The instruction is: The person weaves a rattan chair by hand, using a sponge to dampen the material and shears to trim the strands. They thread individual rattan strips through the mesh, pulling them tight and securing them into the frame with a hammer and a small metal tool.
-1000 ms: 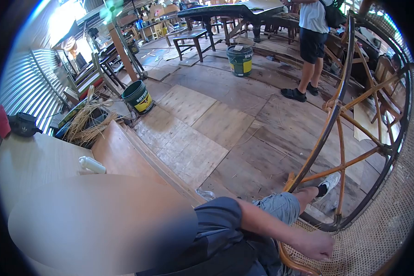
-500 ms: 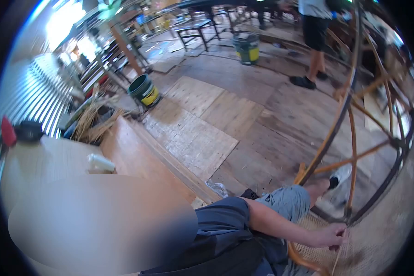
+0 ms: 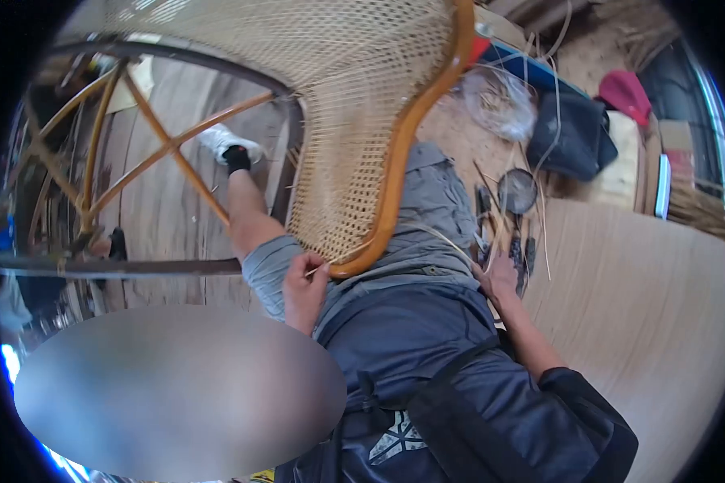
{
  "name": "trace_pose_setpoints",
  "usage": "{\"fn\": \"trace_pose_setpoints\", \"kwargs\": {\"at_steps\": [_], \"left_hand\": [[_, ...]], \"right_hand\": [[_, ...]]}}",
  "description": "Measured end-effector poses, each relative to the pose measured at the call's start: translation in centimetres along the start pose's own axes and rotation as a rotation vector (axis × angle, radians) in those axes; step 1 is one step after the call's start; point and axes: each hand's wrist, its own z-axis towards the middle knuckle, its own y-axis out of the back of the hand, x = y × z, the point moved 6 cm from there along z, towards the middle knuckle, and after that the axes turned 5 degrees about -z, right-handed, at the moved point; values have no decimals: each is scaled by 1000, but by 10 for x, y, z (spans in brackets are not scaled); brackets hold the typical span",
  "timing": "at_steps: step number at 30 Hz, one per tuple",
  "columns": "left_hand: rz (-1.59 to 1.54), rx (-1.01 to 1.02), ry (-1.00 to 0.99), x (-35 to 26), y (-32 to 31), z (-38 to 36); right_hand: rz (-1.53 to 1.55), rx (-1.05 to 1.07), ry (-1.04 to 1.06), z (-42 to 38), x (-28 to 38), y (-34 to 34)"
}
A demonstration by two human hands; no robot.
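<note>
The woven cane panel, set in a curved orange-brown rattan frame, rests over my lap. At its lower corner my left hand is closed in a pinch on a thin cane strand. To the right, on the wooden work surface, my right hand lies among loose pale strands and dark-handled tools. Its fingers are bent, and what they grip is hard to see. A cane strand curves across my lap toward that hand.
Beyond the tools are a round dark dish, a clear plastic bag, a black bag and a red item. Crossed rattan struts and dark frame bars stand at the left, by my leg. A blurred oval hides the lower left.
My view has swung right and down, from the wider workshop floor to my lap and the bench. The cane panel and my right hand have come into view.
</note>
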Motion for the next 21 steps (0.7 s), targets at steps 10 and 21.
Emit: {"fn": "trace_pose_setpoints", "kwargs": {"at_steps": [10,21], "left_hand": [[846,401,-105,-14,-14,-4],[-953,562,376,-56,-81,18]], "right_hand": [[1170,4,119,22,-7,114],[436,-287,-13,90,-98,54]]}}
